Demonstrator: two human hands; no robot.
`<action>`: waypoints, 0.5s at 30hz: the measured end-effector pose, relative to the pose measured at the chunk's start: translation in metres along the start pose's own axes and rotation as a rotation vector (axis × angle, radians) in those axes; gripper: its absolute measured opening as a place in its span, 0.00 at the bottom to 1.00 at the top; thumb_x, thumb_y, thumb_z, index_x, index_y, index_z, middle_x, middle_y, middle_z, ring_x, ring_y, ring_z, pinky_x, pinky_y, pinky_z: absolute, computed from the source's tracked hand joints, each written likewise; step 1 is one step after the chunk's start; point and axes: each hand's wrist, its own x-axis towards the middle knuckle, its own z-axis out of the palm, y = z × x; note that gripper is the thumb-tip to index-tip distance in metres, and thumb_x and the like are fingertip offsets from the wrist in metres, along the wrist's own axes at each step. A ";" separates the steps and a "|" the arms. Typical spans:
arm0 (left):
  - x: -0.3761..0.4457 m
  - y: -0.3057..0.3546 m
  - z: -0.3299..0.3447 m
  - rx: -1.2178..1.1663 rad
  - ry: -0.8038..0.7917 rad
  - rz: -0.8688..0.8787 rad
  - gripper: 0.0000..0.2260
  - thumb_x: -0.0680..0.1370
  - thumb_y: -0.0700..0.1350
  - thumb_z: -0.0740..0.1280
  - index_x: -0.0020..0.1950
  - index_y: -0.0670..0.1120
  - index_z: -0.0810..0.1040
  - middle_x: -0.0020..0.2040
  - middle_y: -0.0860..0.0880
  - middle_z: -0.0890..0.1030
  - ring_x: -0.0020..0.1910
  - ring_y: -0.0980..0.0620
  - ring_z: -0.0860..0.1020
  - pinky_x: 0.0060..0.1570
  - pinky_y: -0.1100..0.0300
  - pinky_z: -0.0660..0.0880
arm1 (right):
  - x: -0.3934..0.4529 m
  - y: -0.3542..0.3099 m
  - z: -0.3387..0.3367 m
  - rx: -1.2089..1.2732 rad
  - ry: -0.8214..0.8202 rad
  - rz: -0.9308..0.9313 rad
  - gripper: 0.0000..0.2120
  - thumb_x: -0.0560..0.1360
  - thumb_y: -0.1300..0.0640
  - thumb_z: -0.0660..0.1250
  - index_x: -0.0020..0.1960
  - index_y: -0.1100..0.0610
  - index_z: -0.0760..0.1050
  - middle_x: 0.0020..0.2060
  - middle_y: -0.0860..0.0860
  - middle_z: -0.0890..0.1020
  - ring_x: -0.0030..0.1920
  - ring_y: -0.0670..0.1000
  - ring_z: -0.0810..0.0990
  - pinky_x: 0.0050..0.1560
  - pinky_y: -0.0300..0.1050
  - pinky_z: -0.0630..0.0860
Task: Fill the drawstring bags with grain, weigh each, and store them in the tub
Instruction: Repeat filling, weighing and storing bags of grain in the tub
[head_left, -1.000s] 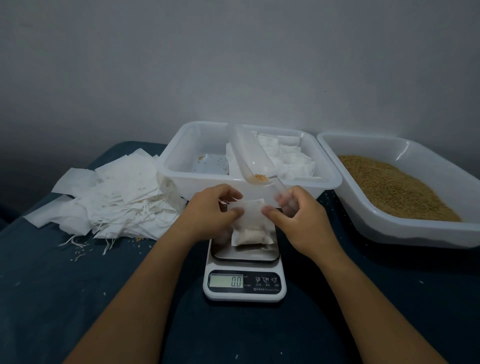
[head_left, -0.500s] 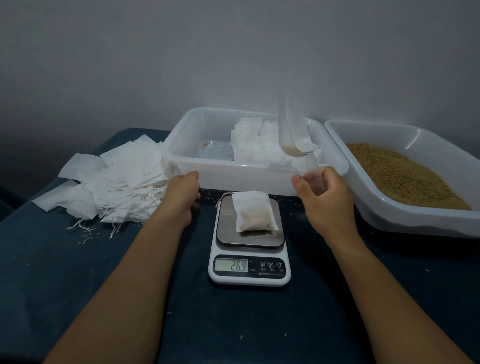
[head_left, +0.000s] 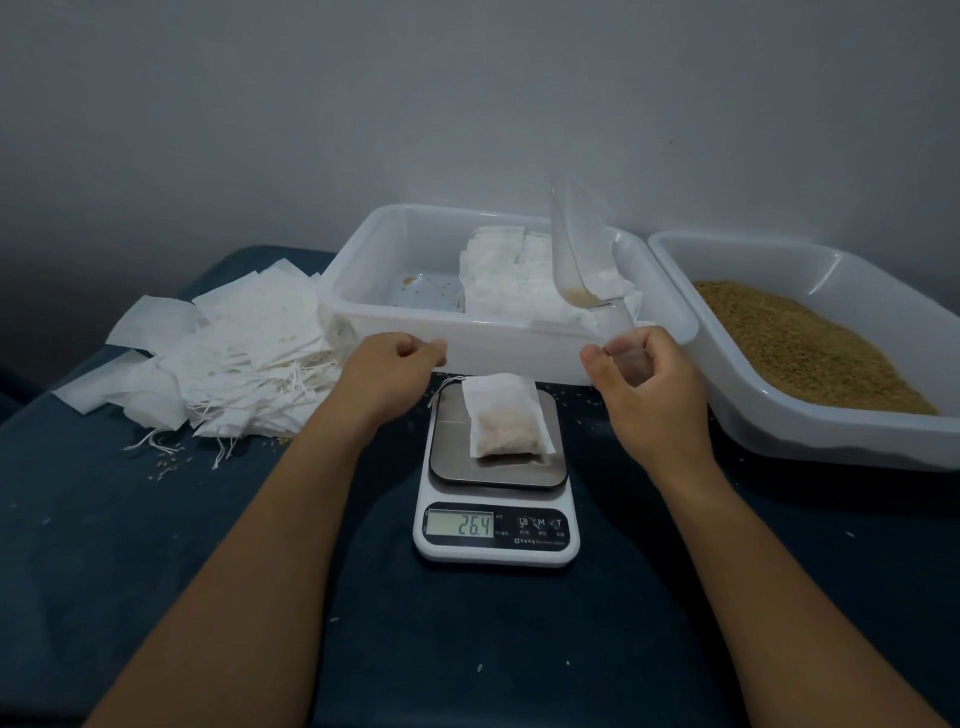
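One filled bag (head_left: 506, 418) on scale (head_left: 496, 499), between hands.

Just past my left fingertips I see a translucent white rectangular plastic tub (head_left: 395, 332). Between my hands sits a small white fabric drawstring bag (head_left: 506, 415), pale beige where grain shows through, on a white digital scale (head_left: 496, 551) with a silver steel platter. Beyond my right fingers, golden-brown grain (head_left: 810, 343) fills a white tray. The dark teal cloth-covered table (head_left: 156, 545) is speckled.
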 end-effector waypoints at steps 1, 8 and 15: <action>-0.002 0.002 0.002 0.057 -0.025 0.038 0.16 0.81 0.58 0.68 0.41 0.50 0.85 0.37 0.55 0.84 0.38 0.57 0.79 0.37 0.63 0.70 | 0.000 0.000 0.000 0.001 0.002 0.000 0.11 0.76 0.40 0.74 0.47 0.45 0.77 0.42 0.43 0.85 0.45 0.40 0.83 0.47 0.46 0.82; -0.012 0.007 0.010 0.385 -0.113 0.208 0.15 0.79 0.65 0.67 0.46 0.55 0.83 0.42 0.58 0.82 0.43 0.59 0.78 0.43 0.58 0.74 | -0.001 0.000 0.001 0.005 0.000 -0.002 0.11 0.76 0.39 0.73 0.47 0.44 0.77 0.41 0.42 0.85 0.44 0.39 0.84 0.45 0.42 0.80; -0.021 0.018 0.012 0.258 -0.145 0.346 0.07 0.77 0.54 0.74 0.42 0.56 0.79 0.40 0.58 0.82 0.40 0.60 0.80 0.42 0.61 0.75 | -0.001 -0.002 -0.002 0.037 -0.006 -0.006 0.10 0.76 0.39 0.73 0.46 0.43 0.76 0.45 0.35 0.84 0.46 0.38 0.84 0.43 0.39 0.79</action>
